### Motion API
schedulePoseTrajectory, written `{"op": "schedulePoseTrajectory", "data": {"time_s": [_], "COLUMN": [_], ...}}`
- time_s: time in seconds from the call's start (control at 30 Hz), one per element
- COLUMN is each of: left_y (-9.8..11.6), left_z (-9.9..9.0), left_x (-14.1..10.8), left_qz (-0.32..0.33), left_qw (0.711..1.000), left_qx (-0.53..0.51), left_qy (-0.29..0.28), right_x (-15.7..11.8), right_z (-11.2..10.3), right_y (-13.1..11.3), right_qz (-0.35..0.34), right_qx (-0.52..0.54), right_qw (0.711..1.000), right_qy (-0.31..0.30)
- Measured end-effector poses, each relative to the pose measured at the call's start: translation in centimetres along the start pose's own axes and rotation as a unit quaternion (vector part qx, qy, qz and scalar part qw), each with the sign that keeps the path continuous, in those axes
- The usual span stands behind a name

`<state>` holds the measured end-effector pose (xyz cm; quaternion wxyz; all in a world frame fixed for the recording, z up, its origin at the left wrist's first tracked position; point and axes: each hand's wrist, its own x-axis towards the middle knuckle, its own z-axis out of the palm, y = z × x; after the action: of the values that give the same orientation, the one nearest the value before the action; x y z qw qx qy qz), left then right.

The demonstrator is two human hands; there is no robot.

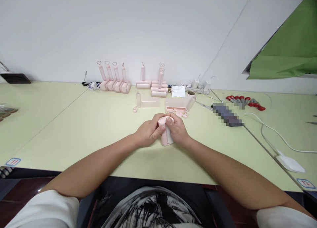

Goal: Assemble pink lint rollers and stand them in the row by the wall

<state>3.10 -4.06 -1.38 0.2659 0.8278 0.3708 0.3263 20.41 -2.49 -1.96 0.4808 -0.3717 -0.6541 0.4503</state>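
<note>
Both hands hold a pink lint roller head (164,139) upright over the table, with a strip of its white sticky roll showing along one side. My left hand (149,130) grips its left side, the thumb pressed on the pink casing. On the other side, my right hand (178,129) wraps round it with the thumb near the top end. Some fingers are hidden behind the casing. Just beyond the hands lie an open pink casing part (175,109), a small pink ring piece (135,109) and a clear pinkish handle (138,99).
Lint rollers with heart-topped handles (115,79) stand against the wall, more of them (159,86) to their right. A white power strip (198,88), a blurred-out dark object (226,114), red-handled tools (239,99) and a white charger (290,163) with its cable lie to the right.
</note>
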Motion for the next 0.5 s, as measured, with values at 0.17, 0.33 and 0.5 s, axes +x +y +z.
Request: {"op": "schedulePoseTrajectory", "data": {"time_s": [0.17,0.33,0.5], "left_y": [0.0,-0.7,-1.2], "left_z": [-0.1,-0.1,-0.3], "left_x": [0.0,0.1,0.1], "left_qz": [-0.008,0.014,0.017], "left_qw": [1.0,1.0,1.0], "left_qx": [0.004,0.002,0.008], "left_qy": [-0.005,-0.004,-0.012], "right_x": [0.0,0.0,0.1], "right_z": [0.0,-0.1,-0.1], "right_y": [0.0,-0.5,-1.1], "right_qz": [-0.025,-0.014,0.043], "right_qx": [-0.028,-0.029,0.011], "right_qw": [0.999,0.999,0.998], "right_qy": [0.012,0.035,0.05]}}
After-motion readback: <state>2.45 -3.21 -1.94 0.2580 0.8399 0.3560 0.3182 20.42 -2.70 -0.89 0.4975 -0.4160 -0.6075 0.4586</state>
